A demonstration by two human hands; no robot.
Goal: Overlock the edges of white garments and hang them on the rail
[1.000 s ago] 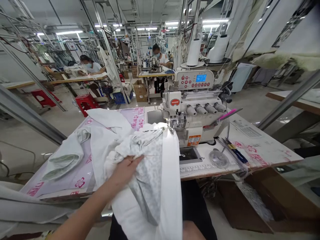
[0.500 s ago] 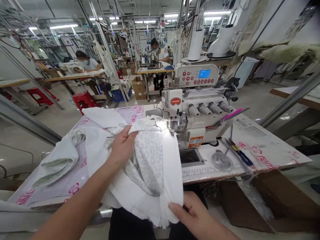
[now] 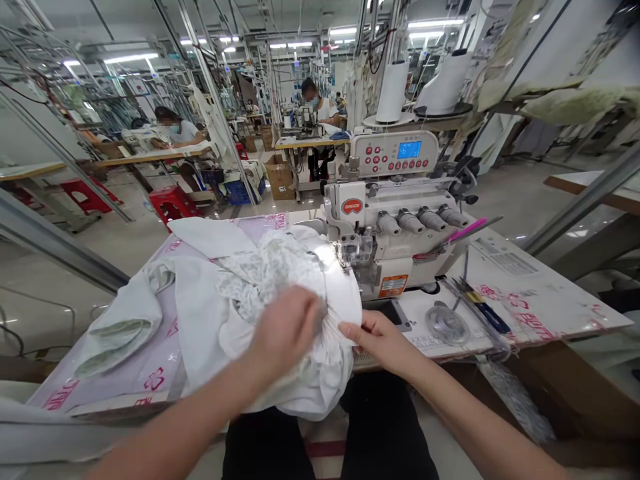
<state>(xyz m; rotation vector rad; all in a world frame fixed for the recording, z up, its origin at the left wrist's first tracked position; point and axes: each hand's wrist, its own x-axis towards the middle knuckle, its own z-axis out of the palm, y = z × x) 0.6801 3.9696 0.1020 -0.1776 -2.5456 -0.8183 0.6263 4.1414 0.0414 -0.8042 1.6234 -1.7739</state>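
Head view: right fingers pinch white fabric near sewing machine and clear roll; left fingers blurred, unclear.

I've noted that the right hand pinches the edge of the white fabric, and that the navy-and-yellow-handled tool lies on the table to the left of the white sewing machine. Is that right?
Not quite: the head view shows the navy-and-yellow-handled tool to the right of the white sewing machine. The right hand does pinch the edge of the white fabric.
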